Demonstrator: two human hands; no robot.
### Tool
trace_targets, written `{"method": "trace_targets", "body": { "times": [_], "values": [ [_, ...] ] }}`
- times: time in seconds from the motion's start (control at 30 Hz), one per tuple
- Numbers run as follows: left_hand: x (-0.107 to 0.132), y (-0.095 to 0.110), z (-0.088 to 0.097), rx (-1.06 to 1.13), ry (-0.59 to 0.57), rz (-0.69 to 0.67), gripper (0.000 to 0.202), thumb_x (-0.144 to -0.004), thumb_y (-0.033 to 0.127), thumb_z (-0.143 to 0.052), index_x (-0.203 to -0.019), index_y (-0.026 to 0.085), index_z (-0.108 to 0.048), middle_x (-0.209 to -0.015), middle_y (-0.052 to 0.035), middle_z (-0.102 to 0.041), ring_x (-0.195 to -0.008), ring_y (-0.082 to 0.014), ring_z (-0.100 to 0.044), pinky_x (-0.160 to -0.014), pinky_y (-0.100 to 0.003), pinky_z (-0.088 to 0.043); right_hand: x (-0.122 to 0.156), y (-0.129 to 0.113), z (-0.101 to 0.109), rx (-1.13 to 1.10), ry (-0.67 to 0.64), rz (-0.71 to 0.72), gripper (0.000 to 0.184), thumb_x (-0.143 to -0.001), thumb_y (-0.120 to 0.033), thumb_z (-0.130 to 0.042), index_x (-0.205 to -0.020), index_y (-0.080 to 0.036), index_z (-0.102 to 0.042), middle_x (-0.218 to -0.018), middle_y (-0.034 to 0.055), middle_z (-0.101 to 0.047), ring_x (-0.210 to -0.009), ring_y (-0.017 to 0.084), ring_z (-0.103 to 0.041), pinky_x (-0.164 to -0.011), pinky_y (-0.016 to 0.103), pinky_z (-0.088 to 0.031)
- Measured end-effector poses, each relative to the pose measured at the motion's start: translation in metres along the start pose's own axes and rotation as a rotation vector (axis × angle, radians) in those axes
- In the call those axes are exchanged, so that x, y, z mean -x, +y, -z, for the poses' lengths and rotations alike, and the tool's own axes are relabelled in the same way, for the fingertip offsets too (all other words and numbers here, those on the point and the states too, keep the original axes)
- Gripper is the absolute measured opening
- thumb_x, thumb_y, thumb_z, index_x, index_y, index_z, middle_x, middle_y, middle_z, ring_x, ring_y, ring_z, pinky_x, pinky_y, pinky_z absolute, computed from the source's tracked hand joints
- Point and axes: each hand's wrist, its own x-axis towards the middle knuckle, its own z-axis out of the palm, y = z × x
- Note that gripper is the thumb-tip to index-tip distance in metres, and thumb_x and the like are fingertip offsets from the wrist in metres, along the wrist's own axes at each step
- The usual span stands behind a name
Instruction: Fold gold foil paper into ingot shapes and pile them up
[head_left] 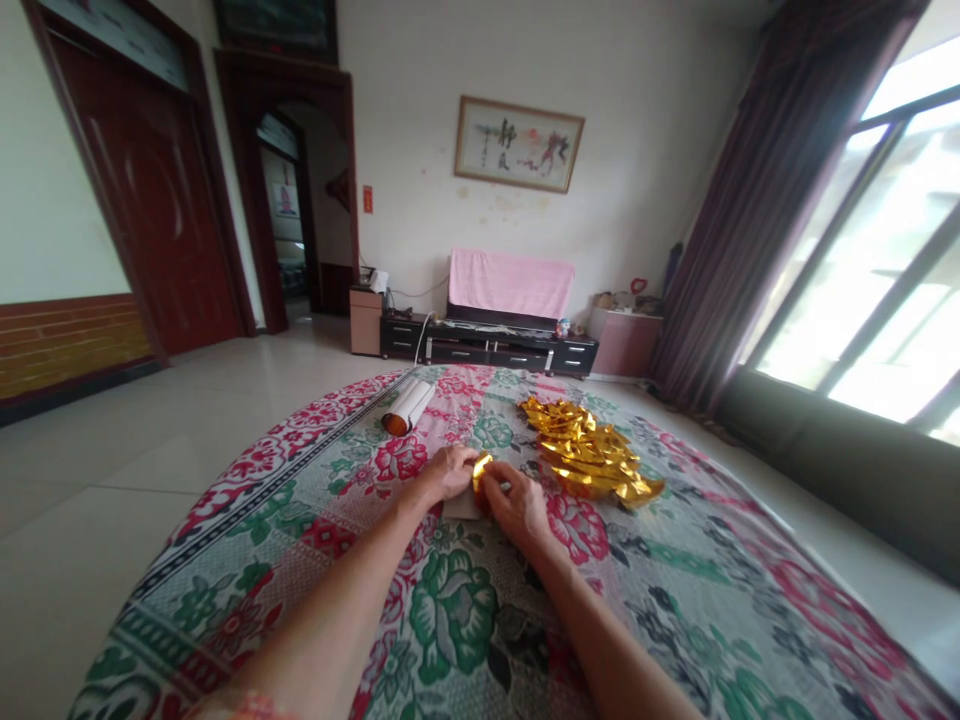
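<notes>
Between my two hands is a small piece of shiny gold foil paper (481,468), partly hidden by the fingers. My left hand (451,472) is closed, pinching its left side. The fingers of my right hand (519,502) are closed on its right side. Under the hands lies a flat, pale piece of card or paper (460,506), partly covered. To the right, a heap of folded gold foil pieces (592,450) with pointed ends rests on the flowered tablecloth (450,610).
A roll of sheet (409,406), white outside and gold-brown inside, lies at the table's far left. Beyond the table stands a low black cabinet (491,355) with a pink cloth (512,283) above it. A curtained window is on the right, a red door (142,190) on the left.
</notes>
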Motion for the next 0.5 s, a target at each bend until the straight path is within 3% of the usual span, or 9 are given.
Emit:
{"method": "trace_targets", "body": {
  "times": [0.17, 0.3, 0.5],
  "values": [
    [-0.0015, -0.0023, -0.0008, 0.055, 0.047, 0.076, 0.045, -0.076, 0.014, -0.041, -0.119, 0.016, -0.052, -0.096, -0.0052, -0.066, -0.086, -0.0137, -0.060, -0.077, -0.023, -0.045, 0.0008, -0.0053, 0.0011, 0.140, -0.041, 0.099, 0.015, -0.074, -0.020, -0.048, -0.077, -0.021, -0.062, -0.078, 0.0009, -0.067, -0.076, 0.016, -0.059, -0.073, 0.024, -0.042],
    [-0.0025, -0.0021, -0.0008, 0.056, 0.036, 0.119, 0.042, -0.077, 0.014, -0.041, -0.118, 0.018, -0.053, -0.087, -0.0023, -0.067, -0.080, -0.0124, -0.061, -0.074, -0.022, -0.046, 0.0010, -0.0042, 0.0001, 0.163, -0.044, 0.144, 0.016, -0.073, -0.017, -0.047, -0.079, -0.021, -0.062, -0.077, 0.0014, -0.066, -0.077, 0.015, -0.058, -0.075, 0.024, -0.041],
    [-0.0011, 0.0031, 0.0012, 0.010, 0.061, 0.082, 0.037, -0.076, 0.015, -0.044, -0.110, 0.019, -0.059, -0.084, -0.0019, -0.067, -0.077, -0.0124, -0.061, -0.074, -0.021, -0.046, -0.0005, 0.0003, 0.0001, 0.124, -0.060, 0.099, 0.018, -0.071, -0.016, -0.047, -0.078, -0.022, -0.063, -0.076, -0.0004, -0.067, -0.074, 0.014, -0.060, -0.071, 0.022, -0.041]
  ]
}}
